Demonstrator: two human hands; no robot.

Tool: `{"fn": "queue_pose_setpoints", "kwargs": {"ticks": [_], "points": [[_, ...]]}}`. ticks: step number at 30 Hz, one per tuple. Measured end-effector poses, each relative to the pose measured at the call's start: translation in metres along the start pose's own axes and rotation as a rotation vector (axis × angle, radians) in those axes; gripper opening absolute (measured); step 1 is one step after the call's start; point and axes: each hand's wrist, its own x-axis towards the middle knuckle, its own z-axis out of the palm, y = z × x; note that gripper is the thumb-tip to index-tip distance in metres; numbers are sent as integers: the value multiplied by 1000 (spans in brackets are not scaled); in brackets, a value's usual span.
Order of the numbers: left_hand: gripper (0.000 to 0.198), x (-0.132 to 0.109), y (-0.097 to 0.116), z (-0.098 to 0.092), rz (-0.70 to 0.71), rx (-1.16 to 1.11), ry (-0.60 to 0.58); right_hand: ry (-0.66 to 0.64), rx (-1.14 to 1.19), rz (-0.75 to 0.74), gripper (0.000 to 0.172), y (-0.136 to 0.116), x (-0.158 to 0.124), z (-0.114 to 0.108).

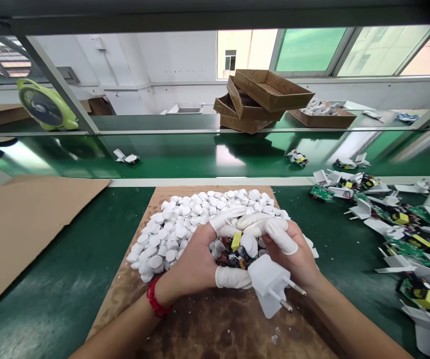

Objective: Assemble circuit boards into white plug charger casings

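Note:
Between both hands, above the pile, is an opened plug adapter: a circuit board [235,257] with a yellow transformer and other parts, and a white two-pin plug housing [269,279] at its near right end. My left hand [203,257] grips the board, thumb at the near side and fingers at the far side. My right hand [287,244] has its fingers curled over the far right side of the same adapter; its thumb is largely hidden. A round white cap [250,244] shows against the board. White finger cots cover several fingertips. Behind lies a heap of small white round caps [185,224].
The heap sits on a stained cardboard sheet [196,329]. Opened adapters with boards [405,234] are piled on the right of the green bench. A conveyor belt [185,159] carries a few more. Stacked brown trays [270,92] and a green fan [46,104] stand beyond; cardboard [24,219] lies left.

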Motion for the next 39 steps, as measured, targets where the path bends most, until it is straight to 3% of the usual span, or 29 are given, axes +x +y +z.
{"fn": "queue_pose_setpoints", "kwargs": {"ticks": [4,9,13,19,24,27,31,36,39], "points": [[65,1,1,1,-9,100,14,-72,-16,42,34,-1,-1,4],[53,2,1,4,-48,316,-5,49,18,129,33,4,-1,12],[43,2,-1,5,-66,279,-4,-24,21,180,31,2,-2,12],[71,3,-3,-2,-37,-39,33,-197,-73,65,19,-4,-3,12],[77,4,-4,-6,-23,-154,51,-173,-87,83,36,3,-4,11],[85,1,-3,-5,-47,-181,46,-264,-123,38,31,7,-6,7],[89,-4,1,-3,-96,-228,-26,-360,-46,22,27,6,-7,3],[95,-3,6,0,-121,-270,-195,-425,124,138,22,-2,-6,7],[98,-1,9,0,-94,-300,-219,-437,186,160,22,-2,-6,8]]}}
